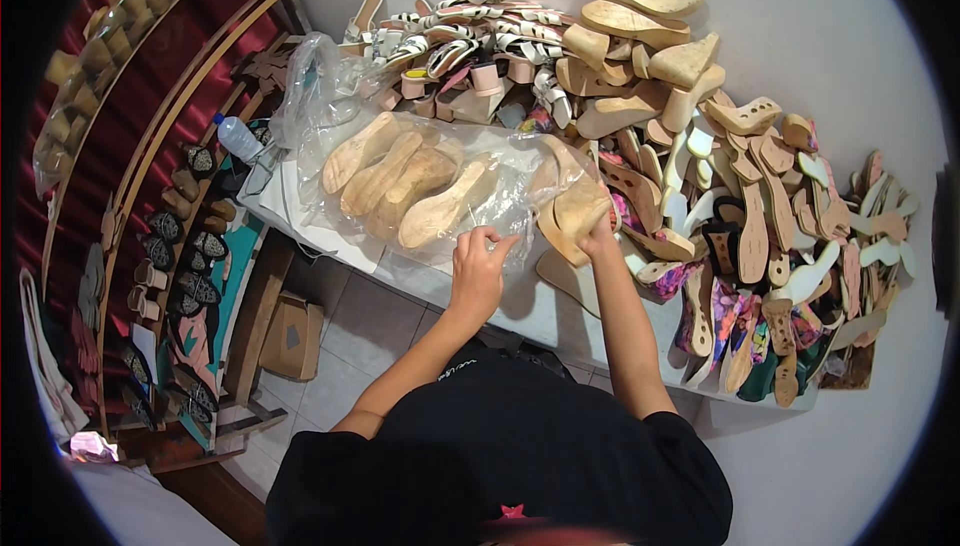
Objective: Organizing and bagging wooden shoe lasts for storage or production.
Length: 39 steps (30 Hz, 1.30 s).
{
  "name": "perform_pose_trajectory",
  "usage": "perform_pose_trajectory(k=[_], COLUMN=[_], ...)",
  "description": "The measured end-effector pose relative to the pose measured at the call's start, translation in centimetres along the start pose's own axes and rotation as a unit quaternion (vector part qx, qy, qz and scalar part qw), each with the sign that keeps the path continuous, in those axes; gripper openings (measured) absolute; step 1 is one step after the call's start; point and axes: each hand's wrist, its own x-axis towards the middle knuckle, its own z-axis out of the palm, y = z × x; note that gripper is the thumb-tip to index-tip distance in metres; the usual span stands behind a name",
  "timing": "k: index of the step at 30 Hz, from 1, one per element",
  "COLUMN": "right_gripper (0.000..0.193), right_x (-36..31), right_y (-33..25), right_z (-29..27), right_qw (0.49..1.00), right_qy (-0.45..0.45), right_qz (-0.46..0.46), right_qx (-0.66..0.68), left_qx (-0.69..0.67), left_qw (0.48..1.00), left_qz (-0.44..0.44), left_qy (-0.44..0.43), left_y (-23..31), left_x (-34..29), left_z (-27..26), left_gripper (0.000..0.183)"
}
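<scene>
A clear plastic bag (480,151) lies across the table, with several pale wooden shoe soles (440,208) side by side in it. At the bag's near edge, my left hand (478,271) is closed, thumb and fingers pinching the film. My right hand (602,244) grips a wooden wedge sole (577,211) by its near right side, at the bag's right end. Some film lies close to this sole; whether it is inside the bag I cannot tell. A flat sole (568,281) rests on the table just below my right hand.
White strappy sandals (470,36) are heaped at the back. Wooden soles (640,21) are stacked against the wall. A large pile of soles and coloured uppers (760,216) covers the table's right side. Left are a water bottle (238,138), shoe racks (190,236) and a cardboard box (292,338).
</scene>
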Motion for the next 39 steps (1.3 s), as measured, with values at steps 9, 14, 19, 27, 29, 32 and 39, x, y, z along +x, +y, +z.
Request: perform_pose_trajectory(k=[9,14,19,27,29,32,39], right_gripper=[0.052,0.063,0.071,0.071,0.067,0.056,0.055], right_x=[2.0,1.5,-1.2,-8.4,-10.2,-14.6,-13.7], right_y=[3.3,1.9,0.5,-1.3,-2.1,-1.0,0.2], right_z=[2.6,2.6,-0.6,-5.2,-5.3,5.3,8.9], right_qw=[0.981,0.946,0.968,0.962,0.952,0.970,0.980], right_qy=[-0.084,-0.041,-0.202,0.084,0.069,0.152,0.185], right_qz=[-0.063,0.086,0.133,0.186,0.226,0.112,0.065], right_qx=[0.161,0.308,0.073,-0.183,-0.194,-0.156,-0.047], left_qx=[-0.048,-0.376,-0.611,-0.528,-0.393,-0.168,-0.031], left_qw=[0.971,0.885,0.702,0.761,0.853,0.951,0.976], left_qz=[-0.227,-0.269,-0.333,-0.334,-0.297,-0.201,-0.179], left_qy=[0.057,0.050,0.151,0.177,0.173,0.163,0.120], left_y=[-1.4,-5.8,-4.5,-6.4,-5.5,-4.5,-2.9], left_x=[-0.1,-0.5,1.5,1.3,1.4,1.3,1.2], left_z=[-2.4,-1.6,-1.8,-1.2,-1.4,-2.1,-2.4], left_gripper=[0.032,0.020,0.013,0.013,0.017,0.025,0.029])
